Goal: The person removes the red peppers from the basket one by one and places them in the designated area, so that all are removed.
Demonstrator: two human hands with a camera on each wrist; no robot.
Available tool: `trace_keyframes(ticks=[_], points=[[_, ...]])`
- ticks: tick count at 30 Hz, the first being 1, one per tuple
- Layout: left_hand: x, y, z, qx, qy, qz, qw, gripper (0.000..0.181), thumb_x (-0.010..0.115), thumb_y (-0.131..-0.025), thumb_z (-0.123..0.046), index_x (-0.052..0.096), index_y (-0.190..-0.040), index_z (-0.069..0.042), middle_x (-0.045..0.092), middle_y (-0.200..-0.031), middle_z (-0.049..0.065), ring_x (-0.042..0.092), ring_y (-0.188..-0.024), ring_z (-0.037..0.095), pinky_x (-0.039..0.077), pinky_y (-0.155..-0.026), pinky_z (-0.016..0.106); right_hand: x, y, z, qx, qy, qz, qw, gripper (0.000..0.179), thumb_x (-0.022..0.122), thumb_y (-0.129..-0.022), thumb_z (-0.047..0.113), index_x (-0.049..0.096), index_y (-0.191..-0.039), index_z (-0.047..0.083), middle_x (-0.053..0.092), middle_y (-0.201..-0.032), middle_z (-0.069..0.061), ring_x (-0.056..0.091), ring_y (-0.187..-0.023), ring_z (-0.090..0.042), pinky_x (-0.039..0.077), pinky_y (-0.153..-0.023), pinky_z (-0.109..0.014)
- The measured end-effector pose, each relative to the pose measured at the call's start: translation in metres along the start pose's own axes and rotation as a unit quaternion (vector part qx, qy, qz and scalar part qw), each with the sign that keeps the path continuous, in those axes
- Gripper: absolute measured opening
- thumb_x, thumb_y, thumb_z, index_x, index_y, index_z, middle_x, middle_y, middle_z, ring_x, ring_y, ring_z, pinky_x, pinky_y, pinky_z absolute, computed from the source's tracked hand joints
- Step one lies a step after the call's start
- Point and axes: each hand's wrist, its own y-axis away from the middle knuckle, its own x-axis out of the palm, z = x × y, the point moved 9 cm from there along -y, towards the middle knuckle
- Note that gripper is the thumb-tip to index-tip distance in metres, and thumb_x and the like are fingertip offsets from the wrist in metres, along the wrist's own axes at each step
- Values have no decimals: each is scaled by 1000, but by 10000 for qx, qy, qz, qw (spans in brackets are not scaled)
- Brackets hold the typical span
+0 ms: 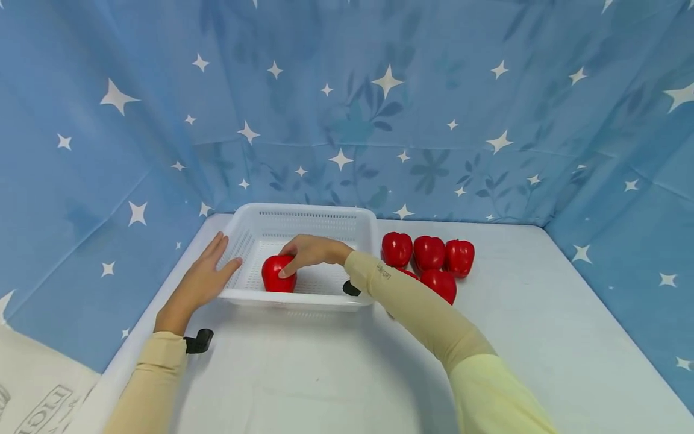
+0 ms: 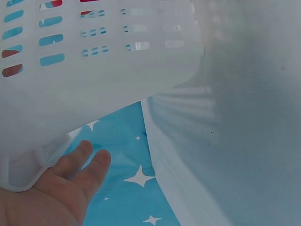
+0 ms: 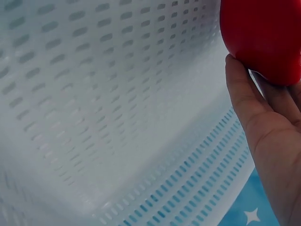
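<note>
My right hand reaches into a white perforated plastic basket and grips a glossy red bell pepper in its left part. In the right wrist view, fingertips lie against the lower side of the pepper. At the basket's left end, my left hand has its fingers extended along the outside, with the thumb near the rim. The left wrist view shows this hand beside the basket's wall.
Several more red bell peppers sit in a cluster on the white table, right of the basket, partly behind my right forearm. A blue star-patterned curtain hangs behind and at both sides. Printed cream cloth lies at lower left.
</note>
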Motion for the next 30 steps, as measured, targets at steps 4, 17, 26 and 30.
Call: trace_keyframes(ticks=[4, 17, 26, 30], points=[[0, 0, -2, 22, -5, 47, 10000, 84, 47, -112, -48, 10, -170, 0, -1, -178, 20, 10, -158, 57, 18, -116, 82, -9, 6, -5, 45, -147, -134, 9998, 51, 83, -92, 29, 71, -137, 7, 71, -118, 2, 61, -115, -21, 57, -104, -52], [0, 1, -2, 90, 55, 105, 9999, 85, 45, -113, -49, 6, -170, 1, -4, -178, 20, 5, -158, 57, 15, -117, 82, -37, 28, 4, -103, -407, -359, 9985, 49, 80, -95, 24, 68, -137, 3, 73, -119, -3, 66, -113, -23, 62, -92, -36], [-1, 3, -3, 67, 25, 153, 9999, 86, 43, -113, -51, 5, -169, 1, -6, -178, 21, 4, -157, 58, 16, -116, 83, -48, 50, 16, -318, -604, -415, 9968, 51, 80, -94, 24, 67, -139, 4, 73, -120, -5, 67, -113, -25, 63, -89, -36], [-2, 3, -3, 111, 78, 160, 9998, 85, 43, -113, -49, 4, -169, 2, -7, -178, 21, 3, -157, 58, 15, -117, 82, -53, 59, 17, -381, -712, -454, 9957, 50, 81, -94, 23, 67, -138, 3, 74, -120, -6, 68, -113, -26, 63, -89, -37]])
